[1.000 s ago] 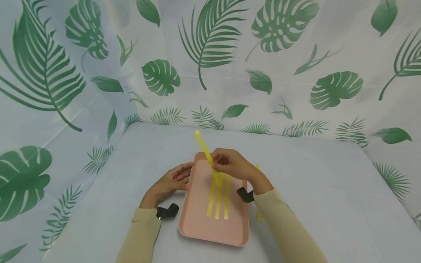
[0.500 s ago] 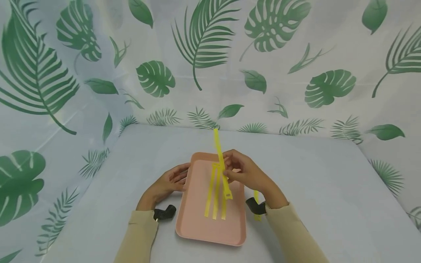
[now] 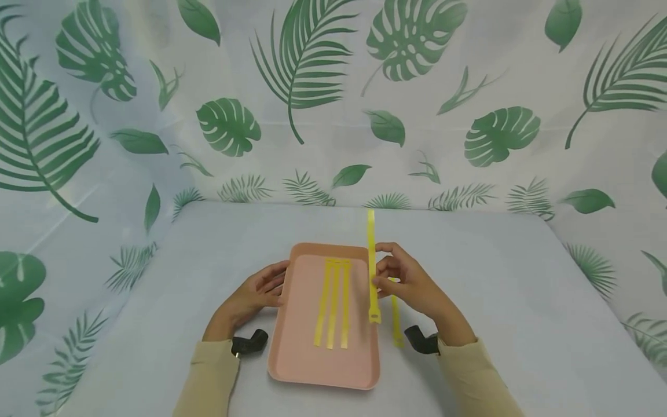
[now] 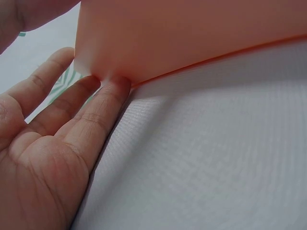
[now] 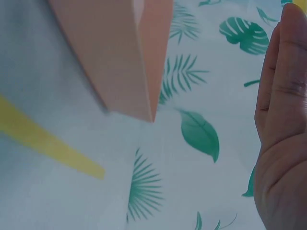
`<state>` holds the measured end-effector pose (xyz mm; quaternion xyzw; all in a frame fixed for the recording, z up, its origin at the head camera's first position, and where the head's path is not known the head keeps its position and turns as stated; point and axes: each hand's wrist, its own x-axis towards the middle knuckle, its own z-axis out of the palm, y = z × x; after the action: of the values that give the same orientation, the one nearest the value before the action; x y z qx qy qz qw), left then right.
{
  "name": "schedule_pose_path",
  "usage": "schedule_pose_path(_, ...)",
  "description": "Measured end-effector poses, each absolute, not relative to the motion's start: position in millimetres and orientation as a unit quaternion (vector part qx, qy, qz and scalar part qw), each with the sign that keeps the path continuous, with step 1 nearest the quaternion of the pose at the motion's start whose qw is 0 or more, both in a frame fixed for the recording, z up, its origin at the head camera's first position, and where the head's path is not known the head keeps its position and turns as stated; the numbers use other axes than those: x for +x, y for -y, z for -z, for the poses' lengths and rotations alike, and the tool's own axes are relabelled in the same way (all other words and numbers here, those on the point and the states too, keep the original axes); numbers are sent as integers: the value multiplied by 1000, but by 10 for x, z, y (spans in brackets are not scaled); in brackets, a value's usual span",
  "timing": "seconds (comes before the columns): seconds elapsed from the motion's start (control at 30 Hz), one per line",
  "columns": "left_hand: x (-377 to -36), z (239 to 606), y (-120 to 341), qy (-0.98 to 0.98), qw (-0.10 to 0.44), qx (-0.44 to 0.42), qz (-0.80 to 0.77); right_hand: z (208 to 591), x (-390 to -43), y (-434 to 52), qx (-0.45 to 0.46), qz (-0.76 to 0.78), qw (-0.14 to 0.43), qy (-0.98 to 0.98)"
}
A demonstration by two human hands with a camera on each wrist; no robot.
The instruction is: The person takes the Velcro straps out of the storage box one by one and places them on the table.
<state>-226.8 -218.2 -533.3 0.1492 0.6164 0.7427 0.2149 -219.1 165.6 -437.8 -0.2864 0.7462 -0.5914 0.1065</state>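
A pink tray (image 3: 323, 368) lies on the table with three yellow cable ties (image 3: 332, 304) side by side in it, slotted ends at the far side. My right hand (image 3: 411, 284) pinches another yellow cable tie (image 3: 372, 249) upright above the tray's right rim, its slotted end down. In the right wrist view only a sliver of that tie shows at the top corner, by the right hand's fingers (image 5: 290, 72). My left hand (image 3: 255, 295) rests against the tray's left side, and the left wrist view shows its fingers (image 4: 96, 115) fairly straight, touching the outer wall.
One more yellow cable tie (image 3: 396, 315) lies on the pale tablecloth (image 3: 484, 272), right of the tray and close to the right wrist. Black wrist devices (image 3: 423, 340) sit at both cuffs. A leaf-printed curtain (image 3: 333, 116) stands behind and at the left.
The right hand has carried its cable tie rightward from over the tray's ties to the right rim, turning it from slanted to upright. My left hand stays at the tray's side. The view has shifted slightly.
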Motion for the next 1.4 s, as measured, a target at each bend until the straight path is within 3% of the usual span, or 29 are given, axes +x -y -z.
schedule_pose_path(0.5, -2243, 5324, 2212, -614, 207, 147, -747, 4499, -2101, -2024, -211, 596, 116, -766)
schedule_pose_path(1.4, -2235, 5330, 2149, -611, 198, 164, -748, 4828, -2085, -2502, -60, 570, 220, -790)
